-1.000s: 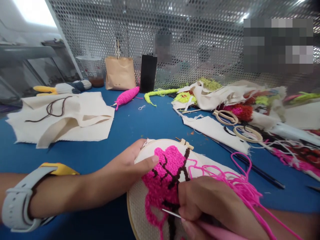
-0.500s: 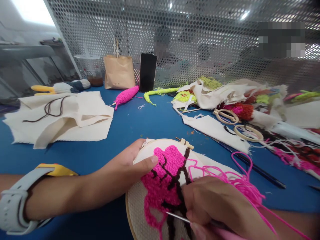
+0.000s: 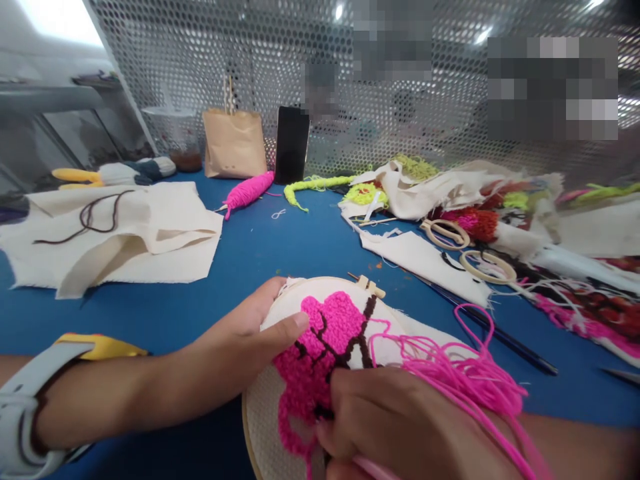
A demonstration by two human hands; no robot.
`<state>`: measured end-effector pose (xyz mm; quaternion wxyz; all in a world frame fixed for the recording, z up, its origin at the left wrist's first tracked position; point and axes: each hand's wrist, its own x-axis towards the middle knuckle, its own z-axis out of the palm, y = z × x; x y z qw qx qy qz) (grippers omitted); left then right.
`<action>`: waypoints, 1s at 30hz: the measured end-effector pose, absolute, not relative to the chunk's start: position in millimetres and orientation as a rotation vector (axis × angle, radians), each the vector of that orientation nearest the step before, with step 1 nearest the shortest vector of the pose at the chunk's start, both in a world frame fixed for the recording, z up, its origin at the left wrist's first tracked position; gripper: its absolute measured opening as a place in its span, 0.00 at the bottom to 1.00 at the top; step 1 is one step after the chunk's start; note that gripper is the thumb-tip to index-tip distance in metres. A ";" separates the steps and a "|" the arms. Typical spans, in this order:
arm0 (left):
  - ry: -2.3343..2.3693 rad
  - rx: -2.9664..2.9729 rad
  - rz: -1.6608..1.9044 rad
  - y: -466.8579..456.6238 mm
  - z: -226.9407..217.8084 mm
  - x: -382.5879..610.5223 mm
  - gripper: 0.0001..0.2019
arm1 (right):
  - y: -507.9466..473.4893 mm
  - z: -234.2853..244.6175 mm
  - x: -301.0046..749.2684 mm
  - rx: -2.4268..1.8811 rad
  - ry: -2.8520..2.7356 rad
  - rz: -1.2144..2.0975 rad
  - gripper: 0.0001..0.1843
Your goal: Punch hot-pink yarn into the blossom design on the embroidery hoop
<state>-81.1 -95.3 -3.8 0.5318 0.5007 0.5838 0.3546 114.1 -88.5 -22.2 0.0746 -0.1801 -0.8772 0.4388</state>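
My left hand (image 3: 267, 323) grips the upper left rim of a round wooden embroidery hoop (image 3: 247, 420), with its thumb lying on the cloth. Loopy pink stitching (image 3: 343, 323) and dark brown branching lines (image 3: 367, 313) cover much of the stretched cream fabric. Over the lower right of the hoop, my right hand (image 3: 390, 413) is closed round a punch needle (image 3: 374, 468), whose pink handle shows under the fingers. Its metal tip is hidden behind my hand. Loose pink yarn (image 3: 493, 383) lies heaped beside the hoop and trails across my right wrist.
Cream cloth (image 3: 185, 247) with a dark yarn strand lies at left. At the back stand a paper bag (image 3: 235, 143), a phone (image 3: 293, 143) and a plastic cup (image 3: 183, 140). Fabric scraps (image 3: 425, 260), small hoops (image 3: 487, 267), a dark blue pen-like stick (image 3: 525, 350) and scissors-like metal (image 3: 620, 375) lie right.
My right hand has moved left and down over the stitching, and the needle shaft that showed before is now hidden. The view has shifted slightly; my left hand keeps its hold.
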 end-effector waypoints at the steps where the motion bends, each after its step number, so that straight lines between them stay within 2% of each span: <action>1: 1.438 1.189 0.850 -96.0 -4.6 -81.2 0.32 | -85.3 -18.9 111.6 -0.486 -2.649 1.218 0.13; 5: 1.461 1.212 0.835 -97.3 -3.8 -80.1 0.28 | -77.7 -10.1 112.7 -0.370 -2.524 0.961 0.14; 8: 1.355 1.206 0.829 -96.0 -0.5 -78.3 0.23 | -79.3 -11.7 119.8 -0.365 -2.411 0.998 0.04; 11: 1.286 1.167 0.822 -93.7 1.9 -76.9 0.21 | -80.6 -15.2 123.3 -0.411 -2.327 0.949 0.09; 15: 1.193 1.052 0.811 -92.3 1.6 -76.6 0.23 | -84.6 -15.0 123.8 -0.448 -2.258 0.901 0.09; 19: 1.238 1.086 0.826 -93.1 -0.4 -77.6 0.24 | -92.5 -11.6 129.1 -0.693 -2.163 1.030 0.08; 24: 1.231 1.127 0.796 -93.2 -1.5 -78.9 0.21 | -90.9 -12.0 134.1 -0.664 -2.100 1.234 0.10; 30: 1.218 1.087 0.801 -94.6 0.3 -79.4 0.24 | -88.4 -12.9 131.4 -0.653 -2.009 1.360 0.12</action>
